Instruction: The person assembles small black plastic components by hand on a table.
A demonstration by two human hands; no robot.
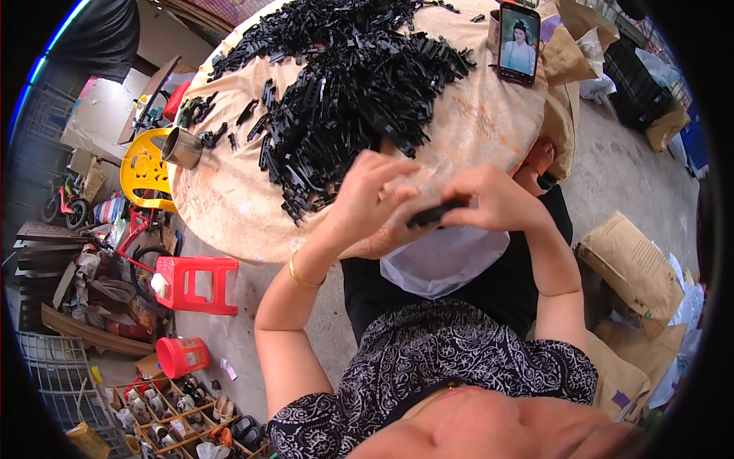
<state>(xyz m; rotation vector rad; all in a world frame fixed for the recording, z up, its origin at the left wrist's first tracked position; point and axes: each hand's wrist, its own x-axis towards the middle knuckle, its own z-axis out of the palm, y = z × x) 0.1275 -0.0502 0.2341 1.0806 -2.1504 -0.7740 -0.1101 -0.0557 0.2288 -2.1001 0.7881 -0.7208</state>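
A large heap of slim black plastic pieces [344,99] covers much of the round table with its peach patterned cloth [489,115]. At the near edge, my right hand [489,199] pinches one long black plastic piece [434,214], its end pointing left. My left hand [375,191] hovers just left of that piece, fingers bent and apart, with nothing visible in them. It stands between the heap and the table's near edge. Below both hands, a translucent white plastic bag [447,264] lies open over my lap.
A phone [519,44] stands upright at the table's far right. A metal cup [182,148] lies tipped at the left edge, by a yellow chair [145,168]. A red stool [197,284] and red bucket [182,356] stand at left; paper sacks [631,264] at right.
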